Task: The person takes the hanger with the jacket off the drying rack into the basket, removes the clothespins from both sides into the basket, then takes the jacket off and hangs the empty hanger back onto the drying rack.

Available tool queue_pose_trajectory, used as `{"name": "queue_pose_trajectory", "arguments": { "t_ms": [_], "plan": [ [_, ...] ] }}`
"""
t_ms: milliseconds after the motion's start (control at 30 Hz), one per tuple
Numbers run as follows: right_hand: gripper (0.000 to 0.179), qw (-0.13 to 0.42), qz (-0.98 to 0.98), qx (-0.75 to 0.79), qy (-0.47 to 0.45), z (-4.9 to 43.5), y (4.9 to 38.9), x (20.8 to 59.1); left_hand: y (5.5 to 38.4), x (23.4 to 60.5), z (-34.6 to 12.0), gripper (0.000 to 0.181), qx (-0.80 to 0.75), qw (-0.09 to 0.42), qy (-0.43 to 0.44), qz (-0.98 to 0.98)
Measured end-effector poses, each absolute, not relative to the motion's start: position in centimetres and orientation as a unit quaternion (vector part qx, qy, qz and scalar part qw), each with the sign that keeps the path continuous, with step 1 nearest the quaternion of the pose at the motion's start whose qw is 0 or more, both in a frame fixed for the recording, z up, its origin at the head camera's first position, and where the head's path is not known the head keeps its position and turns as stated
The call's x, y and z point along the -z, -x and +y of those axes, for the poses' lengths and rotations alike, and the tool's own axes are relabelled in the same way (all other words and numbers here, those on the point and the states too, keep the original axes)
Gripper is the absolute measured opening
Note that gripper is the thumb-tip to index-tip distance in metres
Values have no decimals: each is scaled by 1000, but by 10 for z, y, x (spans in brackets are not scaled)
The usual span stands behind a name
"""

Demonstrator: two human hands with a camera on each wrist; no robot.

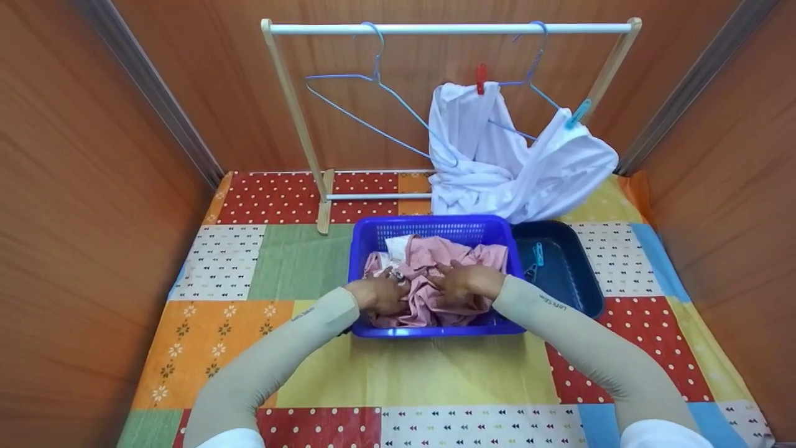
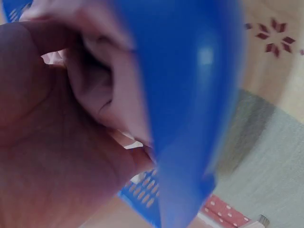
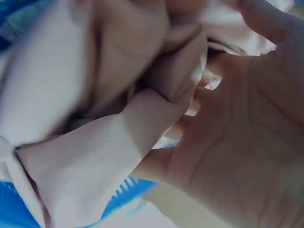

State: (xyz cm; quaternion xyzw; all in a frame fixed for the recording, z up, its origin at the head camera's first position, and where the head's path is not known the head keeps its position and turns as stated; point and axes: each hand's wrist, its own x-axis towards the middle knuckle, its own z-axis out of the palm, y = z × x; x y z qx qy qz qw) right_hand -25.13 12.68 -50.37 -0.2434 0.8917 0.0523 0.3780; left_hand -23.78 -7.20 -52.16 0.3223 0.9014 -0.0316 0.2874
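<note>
A pink garment (image 1: 429, 249) lies bunched in a blue plastic basket (image 1: 438, 331), with a white patterned part (image 1: 398, 246) showing at its upper left. My left hand (image 1: 382, 295) reaches over the basket's left side and touches the cloth with its fingers apart. On the right part of the same garment, my right hand (image 1: 463, 283) rests with spread fingers. Folds of the pink cloth (image 3: 95, 161) hide the right fingertips in the right wrist view. The left wrist view has the basket rim (image 2: 190, 95) close beside the left palm (image 2: 52, 142).
Behind the basket stands a drying rack (image 1: 448, 29) with a bare blue hanger (image 1: 377, 78). A white garment (image 1: 516, 168) hangs from another hanger by a red clothespin (image 1: 481, 79) and a teal clothespin (image 1: 579, 114). A dark tray (image 1: 569, 280) holds clothespins (image 1: 538, 254). Wooden walls enclose the sides.
</note>
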Motion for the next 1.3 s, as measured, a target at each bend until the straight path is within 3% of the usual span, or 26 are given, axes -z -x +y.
{"name": "queue_pose_trajectory", "arguments": {
  "t_ms": [233,400,533,733,967,1300],
  "plan": [
    [70,309,907,-31,286,136,251,483,235,492,-85,55,-50,220,-315,922],
    [68,259,915,25,309,148,250,471,231,475,-98,51,-113,185,-298,930],
    [65,225,911,95,333,160,246,461,229,472,-110,50,-167,128,-279,937],
    [54,144,911,171,348,176,243,443,223,483,-130,43,-239,37,-221,945],
    [52,42,921,228,312,197,245,425,217,510,-145,49,-320,-19,-169,932],
    [45,-54,919,281,271,230,251,407,217,535,-157,66,-440,-29,-111,890]
  ]
}}
